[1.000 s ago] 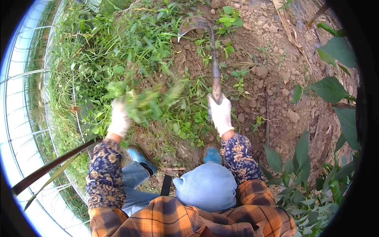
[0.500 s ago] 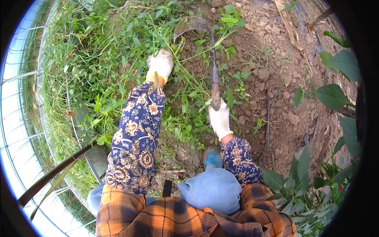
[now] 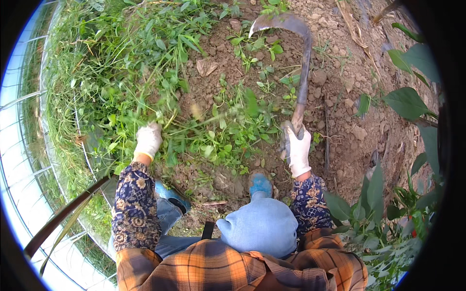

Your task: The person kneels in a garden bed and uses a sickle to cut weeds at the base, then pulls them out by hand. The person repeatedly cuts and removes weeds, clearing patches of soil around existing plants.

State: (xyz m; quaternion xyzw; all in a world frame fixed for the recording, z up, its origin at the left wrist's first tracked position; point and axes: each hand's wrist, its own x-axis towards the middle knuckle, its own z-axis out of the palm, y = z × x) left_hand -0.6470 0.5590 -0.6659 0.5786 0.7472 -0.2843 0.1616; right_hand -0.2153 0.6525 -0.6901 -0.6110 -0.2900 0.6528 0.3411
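Note:
My right hand (image 3: 298, 148), in a white glove with grey on the fingers, is wrapped around the wooden handle of a sickle (image 3: 304, 72). The sickle's curved blade arches over bare soil at the far side, its tip toward the left. At the left, my left hand (image 3: 148, 139), in a white glove with a yellow cuff, is closed on a bunch of weeds (image 3: 169, 104). Those stalks are smeared by motion, and the fingers are partly hidden. Low green weeds (image 3: 218, 140) grow in the soil between my two hands.
Dense weeds (image 3: 92, 72) cover the ground on the left, along the white plastic sheeting (image 3: 19, 160). A dark slanting pole (image 3: 63, 216) stands at lower left. Leafy pepper plants (image 3: 374, 203) line the right. My blue shoes (image 3: 260, 184) are on the soil below.
My left hand has drawn back toward me and leftward with the weeds. The sickle, in my right hand, has swung to the right, and more bare soil shows in the middle.

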